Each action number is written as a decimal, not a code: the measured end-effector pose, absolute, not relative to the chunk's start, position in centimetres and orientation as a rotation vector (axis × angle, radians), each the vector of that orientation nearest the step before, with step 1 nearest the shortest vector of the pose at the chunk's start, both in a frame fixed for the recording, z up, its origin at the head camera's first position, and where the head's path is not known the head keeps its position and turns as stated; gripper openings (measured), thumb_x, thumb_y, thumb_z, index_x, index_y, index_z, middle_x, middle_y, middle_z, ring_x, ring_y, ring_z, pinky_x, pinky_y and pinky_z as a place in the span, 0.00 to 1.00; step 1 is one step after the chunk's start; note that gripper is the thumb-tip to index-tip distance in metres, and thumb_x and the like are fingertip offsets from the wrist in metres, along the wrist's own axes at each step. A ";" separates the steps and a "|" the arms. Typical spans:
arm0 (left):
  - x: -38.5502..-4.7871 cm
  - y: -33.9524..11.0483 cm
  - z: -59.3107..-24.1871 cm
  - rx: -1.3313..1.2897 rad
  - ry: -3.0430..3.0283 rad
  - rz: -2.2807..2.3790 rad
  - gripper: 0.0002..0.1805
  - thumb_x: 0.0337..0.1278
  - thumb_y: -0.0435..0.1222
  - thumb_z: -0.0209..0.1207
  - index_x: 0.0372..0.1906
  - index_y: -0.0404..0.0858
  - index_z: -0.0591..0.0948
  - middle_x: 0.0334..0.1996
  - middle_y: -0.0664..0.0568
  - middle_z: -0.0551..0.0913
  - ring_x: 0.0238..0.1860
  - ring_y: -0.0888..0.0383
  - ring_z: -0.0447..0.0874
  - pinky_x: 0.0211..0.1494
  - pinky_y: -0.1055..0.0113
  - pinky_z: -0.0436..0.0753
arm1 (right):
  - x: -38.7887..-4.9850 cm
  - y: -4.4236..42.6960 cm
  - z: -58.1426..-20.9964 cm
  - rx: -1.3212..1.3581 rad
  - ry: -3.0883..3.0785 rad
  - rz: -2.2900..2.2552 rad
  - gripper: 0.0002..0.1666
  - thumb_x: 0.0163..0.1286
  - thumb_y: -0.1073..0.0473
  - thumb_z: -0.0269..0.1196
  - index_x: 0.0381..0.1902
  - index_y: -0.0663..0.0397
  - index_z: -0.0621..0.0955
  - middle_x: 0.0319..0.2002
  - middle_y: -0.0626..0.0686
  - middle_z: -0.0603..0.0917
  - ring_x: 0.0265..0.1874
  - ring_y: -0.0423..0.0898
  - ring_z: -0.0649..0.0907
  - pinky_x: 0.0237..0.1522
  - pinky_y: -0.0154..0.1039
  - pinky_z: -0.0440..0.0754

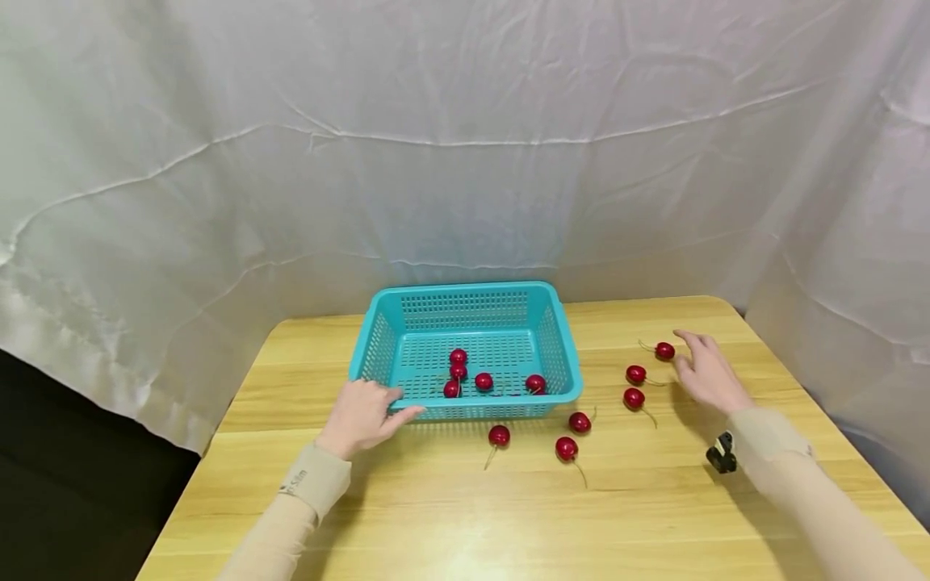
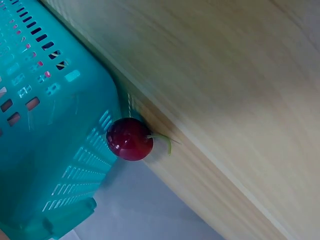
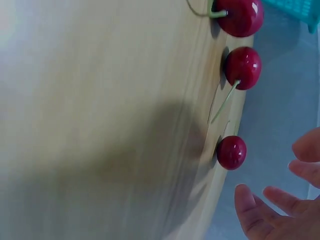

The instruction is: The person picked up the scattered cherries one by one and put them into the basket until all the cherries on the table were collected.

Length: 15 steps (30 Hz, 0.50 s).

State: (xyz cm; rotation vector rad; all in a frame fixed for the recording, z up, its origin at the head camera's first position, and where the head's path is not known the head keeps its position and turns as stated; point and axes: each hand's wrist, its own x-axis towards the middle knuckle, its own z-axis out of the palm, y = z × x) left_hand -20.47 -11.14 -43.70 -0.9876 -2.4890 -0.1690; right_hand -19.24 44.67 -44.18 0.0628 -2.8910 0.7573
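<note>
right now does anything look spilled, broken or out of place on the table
No damage shows, and the basket stands upright. The one untidy thing is six loose cherries scattered on the table, near and to the right of it, while others lie inside.

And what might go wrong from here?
The right hand is open right beside a cherry; a light bump could roll that round fruit away. The left hand is on the near-left rim of the blue basket, so pushing or pulling there might shift it, perhaps nudging the loose cherry just in front.
</note>
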 end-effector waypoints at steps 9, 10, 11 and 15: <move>-20.5 -11.1 -43.6 -0.973 -2.497 -0.151 0.39 0.67 0.73 0.25 0.13 0.50 0.63 0.11 0.64 0.47 0.13 0.66 0.47 0.20 0.73 0.49 | -21.5 44.8 -44.3 0.113 -3.001 0.610 0.34 0.72 0.63 0.48 0.73 0.71 0.59 0.68 0.84 0.57 0.61 0.84 0.64 0.61 0.78 0.63; -20.5 -11.1 -43.6 -0.973 -2.498 -0.151 0.39 0.67 0.73 0.24 0.13 0.50 0.62 0.11 0.64 0.47 0.13 0.66 0.47 0.20 0.73 0.49 | -21.7 44.8 -44.4 0.117 -3.017 0.595 0.34 0.71 0.64 0.48 0.73 0.71 0.59 0.68 0.85 0.57 0.60 0.85 0.64 0.61 0.78 0.63; -20.5 -11.2 -43.6 -0.970 -2.498 -0.150 0.40 0.67 0.73 0.24 0.13 0.50 0.63 0.11 0.64 0.47 0.13 0.66 0.47 0.19 0.73 0.49 | -21.9 44.9 -44.5 0.118 -3.031 0.587 0.35 0.71 0.64 0.48 0.73 0.71 0.60 0.68 0.85 0.57 0.60 0.86 0.64 0.61 0.79 0.63; -20.4 -11.1 -43.7 -0.962 -2.486 -0.155 0.40 0.67 0.73 0.24 0.12 0.50 0.62 0.12 0.64 0.46 0.13 0.67 0.45 0.19 0.73 0.46 | -22.4 44.9 -44.9 0.118 -3.089 0.553 0.35 0.68 0.64 0.47 0.73 0.70 0.61 0.69 0.85 0.55 0.60 0.88 0.63 0.60 0.79 0.63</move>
